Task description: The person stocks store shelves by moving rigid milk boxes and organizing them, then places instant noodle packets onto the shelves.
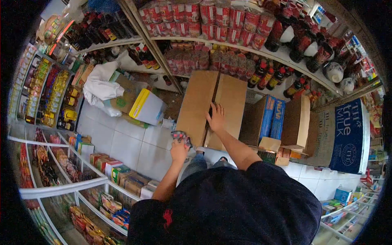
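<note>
A large brown cardboard box [196, 96] stands in front of me, its two top flaps lying nearly flat with a dark gap between them. My right hand [216, 118] rests on the top with fingers spread, by the gap. At the box's near left corner, my left hand [179, 150] is closed on a bunched patterned cloth [179, 135] in grey and red. The cloth touches the box's edge. Part of the left hand's fingers is hidden by the cloth.
Shelves with red cans [220, 16] and sauce bottles [269, 77] rise behind the box. Open cartons and a blue TH true MILK box [349, 134] stand to the right. Left are a white-yellow box [147, 107], a white sack [102, 85] and glass display cases [61, 190] on the tiled floor.
</note>
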{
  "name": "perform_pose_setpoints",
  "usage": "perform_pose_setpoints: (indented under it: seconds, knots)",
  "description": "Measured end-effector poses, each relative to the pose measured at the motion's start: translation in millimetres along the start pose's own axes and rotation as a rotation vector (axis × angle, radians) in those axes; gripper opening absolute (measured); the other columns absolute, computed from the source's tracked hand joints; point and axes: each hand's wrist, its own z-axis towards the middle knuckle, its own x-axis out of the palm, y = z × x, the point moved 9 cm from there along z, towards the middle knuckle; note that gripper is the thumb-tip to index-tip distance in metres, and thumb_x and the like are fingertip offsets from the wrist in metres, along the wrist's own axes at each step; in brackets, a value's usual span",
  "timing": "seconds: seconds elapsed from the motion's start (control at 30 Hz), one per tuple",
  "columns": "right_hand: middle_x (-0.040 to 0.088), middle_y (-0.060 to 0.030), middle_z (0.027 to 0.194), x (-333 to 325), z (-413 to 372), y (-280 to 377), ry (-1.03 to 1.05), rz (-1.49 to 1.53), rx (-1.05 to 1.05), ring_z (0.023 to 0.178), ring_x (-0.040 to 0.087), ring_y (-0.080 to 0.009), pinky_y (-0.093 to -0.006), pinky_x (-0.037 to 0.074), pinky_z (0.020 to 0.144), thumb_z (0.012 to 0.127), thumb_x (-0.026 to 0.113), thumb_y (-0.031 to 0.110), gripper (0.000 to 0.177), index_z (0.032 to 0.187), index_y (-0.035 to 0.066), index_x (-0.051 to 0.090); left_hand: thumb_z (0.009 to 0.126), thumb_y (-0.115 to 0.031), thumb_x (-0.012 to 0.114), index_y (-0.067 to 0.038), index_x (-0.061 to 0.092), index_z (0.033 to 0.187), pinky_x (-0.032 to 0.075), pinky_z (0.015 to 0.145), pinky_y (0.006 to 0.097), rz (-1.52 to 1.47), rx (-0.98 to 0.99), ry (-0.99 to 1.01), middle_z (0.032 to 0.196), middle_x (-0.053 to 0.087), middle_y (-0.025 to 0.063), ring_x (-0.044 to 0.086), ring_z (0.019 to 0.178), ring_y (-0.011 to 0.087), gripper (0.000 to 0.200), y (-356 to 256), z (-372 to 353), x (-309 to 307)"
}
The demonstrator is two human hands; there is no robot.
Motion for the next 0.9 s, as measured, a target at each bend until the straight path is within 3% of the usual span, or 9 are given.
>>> perform_pose_setpoints:
  seconds: [0.07,0.33,0.4,0.5,0.57,0.73,0.83,0.87,0.9]
  knots:
    - [0.032,-0.0200,0.131,-3.9,0.5,2.1,-0.011,0.076,-0.002,0.123,0.027,-0.0369,-0.0478,0.019,0.101,0.083,0.045,0.040,0.057,0.130,0.010,0.034,0.065,-0.027,0.066,-0.007,0.056,0.099,0.048,0.067,0.0396,-0.079,0.090,-0.080,0.096,0.048,0.0153,0.050,0.087,0.0330,0.041,-27.3,-12.0,-12.7]
    - [0.034,-0.0217,0.129,-36.9,-62.7,8.6,0.104,0.532,-0.003,0.118,0.034,-0.0369,-0.0406,0.028,0.098,0.080,0.053,0.032,0.053,0.122,0.002,0.041,0.069,-0.025,0.061,-0.007,0.057,0.104,0.046,0.071,0.0399,-0.313,-0.058,-0.066,0.095,0.053,0.0132,0.053,0.085,0.0318,0.040,-43.6,-18.8,-19.6]
    - [0.045,-0.0224,0.116,-31.0,-73.6,-3.9,0.081,0.536,0.009,0.108,0.041,-0.0383,-0.0414,0.034,0.092,0.080,0.054,0.034,0.053,0.120,0.002,0.042,0.070,-0.024,0.059,-0.007,0.057,0.102,0.044,0.069,0.0409,-0.747,-0.265,0.011,0.092,0.055,0.0129,0.055,0.081,0.0319,0.036,-9.4,-6.1,20.2]
    - [0.043,-0.0187,0.123,-16.3,-89.6,-12.1,0.295,0.705,0.039,0.115,0.040,-0.0304,-0.0359,0.029,0.098,0.084,0.050,0.029,0.047,0.121,0.001,0.041,0.070,-0.024,0.060,-0.006,0.058,0.097,0.044,0.065,0.0415,-0.682,-0.251,0.031,0.084,0.057,0.0129,0.057,0.076,0.0323,0.033,-24.2,6.1,-16.1]
    - [0.047,-0.0150,0.119,-2.3,-101.3,-21.8,0.352,1.383,0.347,0.114,0.042,-0.0239,-0.0332,0.031,0.097,0.087,0.047,0.028,0.046,0.123,0.001,0.039,0.070,-0.026,0.062,-0.004,0.060,0.091,0.044,0.062,0.0400,-0.570,-0.160,-0.034,0.074,0.059,0.0129,0.058,0.070,0.0328,0.031,-31.8,20.7,-30.3]
    - [0.045,-0.0131,0.121,-7.0,-99.5,-17.5,0.448,1.520,0.415,0.113,0.042,-0.0210,-0.0313,0.032,0.096,0.087,0.049,0.032,0.051,0.126,0.002,0.035,0.072,-0.031,0.062,-0.002,0.061,0.082,0.044,0.059,0.0325,-0.879,-0.239,0.174,0.067,0.061,0.0081,0.060,0.066,0.0218,0.030,-67.5,41.9,-36.2]
    - [0.046,-0.0131,0.120,-3.7,-92.5,0.9,0.553,1.435,0.348,0.111,0.044,-0.0208,-0.0305,0.033,0.095,0.084,0.053,0.033,0.055,0.126,0.002,0.035,0.077,-0.031,0.055,-0.003,0.060,0.085,0.045,0.059,0.0299,-1.078,0.035,0.224,0.068,0.061,0.0065,0.060,0.064,0.0173,0.030,-76.1,58.3,3.6]
    - [0.047,-0.0132,0.118,2.9,-90.5,8.7,0.594,1.354,0.315,0.109,0.045,-0.0205,-0.0299,0.033,0.094,0.083,0.057,0.033,0.057,0.126,0.000,0.037,0.077,-0.031,0.055,-0.003,0.060,0.085,0.045,0.059,0.0299,-1.079,0.031,0.217,0.068,0.061,0.0065,0.060,0.064,0.0173,0.030,-72.4,57.2,9.9]
    - [0.047,-0.0132,0.118,8.6,-89.1,15.9,0.603,1.352,0.308,0.109,0.045,-0.0205,-0.0299,0.033,0.094,0.083,0.057,0.033,0.057,0.126,0.000,0.037,0.077,-0.033,0.053,-0.004,0.059,0.091,0.046,0.061,0.0301,-1.047,-0.156,0.368,0.075,0.061,0.0076,0.060,0.066,0.0180,0.032,-74.2,46.8,17.7]
